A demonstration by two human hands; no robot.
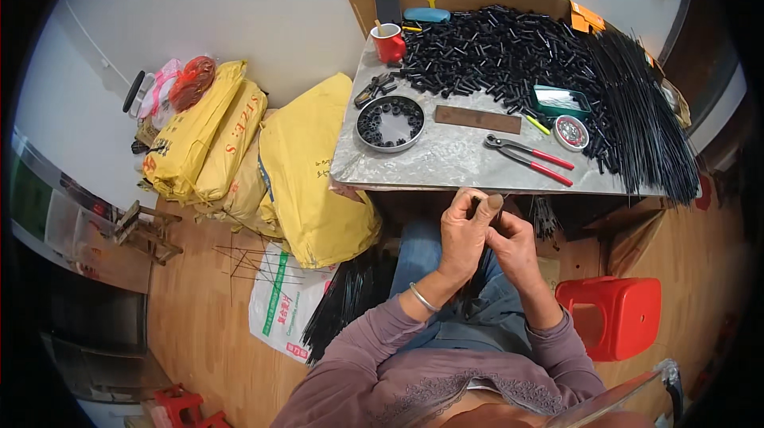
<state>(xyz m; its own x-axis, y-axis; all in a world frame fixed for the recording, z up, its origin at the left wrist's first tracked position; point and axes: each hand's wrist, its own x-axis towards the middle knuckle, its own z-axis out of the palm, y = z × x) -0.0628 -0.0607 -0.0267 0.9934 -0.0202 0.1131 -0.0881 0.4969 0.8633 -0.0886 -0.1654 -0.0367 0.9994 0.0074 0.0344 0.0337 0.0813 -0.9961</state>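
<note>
My left hand (463, 239) is closed just off the table's front edge, thumb raised, with a small black piece (476, 204) between its fingers. Close against it, my right hand (513, 250) pinches with thumb and forefinger. What the right fingertips hold is too small and too covered to make out. Nearest to the hands on the grey table (446, 165) lie end-cutting pliers (529, 159) with red handles. A flat brown metal bar (477, 118) lies beyond them. To the left, a round metal tin (391, 123) holds small black rings.
A heap of short black tubes (501, 54) covers the table's back, with long black rods (637, 118) at the right. A red mug (388, 44) stands back left. Yellow sacks (318, 181) lean left of the table; a red stool (611, 317) stands at right.
</note>
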